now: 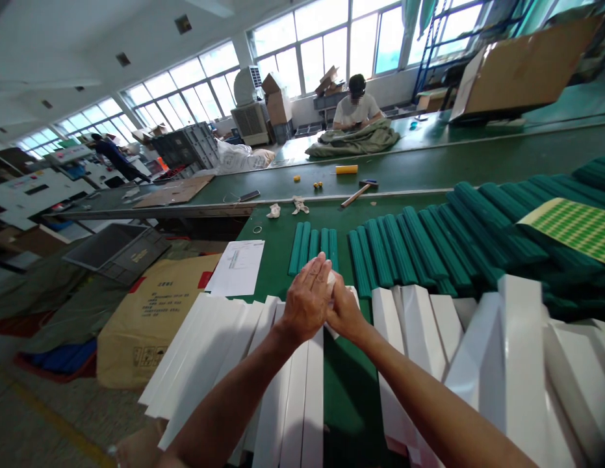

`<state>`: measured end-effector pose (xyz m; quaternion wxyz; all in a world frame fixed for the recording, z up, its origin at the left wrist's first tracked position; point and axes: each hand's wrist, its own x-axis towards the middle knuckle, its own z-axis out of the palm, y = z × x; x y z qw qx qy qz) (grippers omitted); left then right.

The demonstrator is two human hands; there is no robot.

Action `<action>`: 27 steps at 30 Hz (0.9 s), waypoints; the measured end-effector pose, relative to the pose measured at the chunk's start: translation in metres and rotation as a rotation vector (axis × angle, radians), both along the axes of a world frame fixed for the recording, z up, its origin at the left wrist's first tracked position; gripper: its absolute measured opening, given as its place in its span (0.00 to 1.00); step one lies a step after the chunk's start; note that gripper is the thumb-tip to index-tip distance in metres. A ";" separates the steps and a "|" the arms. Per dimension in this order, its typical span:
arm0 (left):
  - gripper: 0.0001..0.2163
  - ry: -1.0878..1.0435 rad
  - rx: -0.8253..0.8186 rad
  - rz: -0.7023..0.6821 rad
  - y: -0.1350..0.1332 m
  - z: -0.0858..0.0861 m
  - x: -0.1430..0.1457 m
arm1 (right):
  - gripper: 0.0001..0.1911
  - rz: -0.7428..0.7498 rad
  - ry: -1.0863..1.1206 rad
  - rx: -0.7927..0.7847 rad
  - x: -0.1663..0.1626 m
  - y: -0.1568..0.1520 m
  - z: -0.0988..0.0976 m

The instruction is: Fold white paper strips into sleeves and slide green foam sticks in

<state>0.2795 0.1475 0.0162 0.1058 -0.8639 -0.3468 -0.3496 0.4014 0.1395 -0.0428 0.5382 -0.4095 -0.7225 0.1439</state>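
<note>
My left hand (pixel 306 299) and my right hand (pixel 345 311) meet over the green table. The fingers of my left hand lie straight and together, pressed toward my right hand, which is curled. Between them a bit of a white box (pixel 331 278) shows; most of it is hidden by my hands. Just beyond lie a few green ribbed rods (pixel 313 243) in a short row. Flat white boxes (pixel 224 331) are lined up under and beside my left forearm. More white boxes (pixel 424 325), some standing open in shape, lean in a pile to the right.
Many green ribbed rods (pixel 404 247) are heaped at right, with a sheet of green stickers (pixel 575 224) on top. A printed paper (pixel 235 268) lies at left. Further back are a hammer (pixel 357 194) and a yellow roll (pixel 346 169). A co-worker (pixel 357 107) sits across.
</note>
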 end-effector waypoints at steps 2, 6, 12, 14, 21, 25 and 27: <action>0.18 0.036 0.020 -0.009 0.001 -0.004 0.000 | 0.28 -0.013 -0.010 0.004 0.001 0.000 -0.002; 0.19 0.200 0.009 -0.003 -0.001 -0.002 -0.007 | 0.26 0.024 -0.014 -0.009 0.000 0.001 0.000; 0.19 0.339 0.023 0.038 -0.006 0.013 -0.016 | 0.31 0.210 0.067 -0.111 0.012 -0.008 -0.004; 0.18 0.357 0.030 0.050 -0.007 0.016 -0.017 | 0.32 0.156 0.199 -0.311 0.023 -0.016 -0.024; 0.19 0.292 0.038 0.081 -0.004 0.012 -0.023 | 0.24 -0.506 0.533 -1.065 0.041 -0.025 -0.119; 0.19 0.251 -0.022 0.060 -0.006 0.009 -0.025 | 0.13 -0.540 0.651 -1.174 0.034 -0.012 -0.133; 0.19 0.234 -0.049 0.056 -0.007 0.009 -0.025 | 0.10 -0.531 0.725 -1.190 0.031 -0.008 -0.132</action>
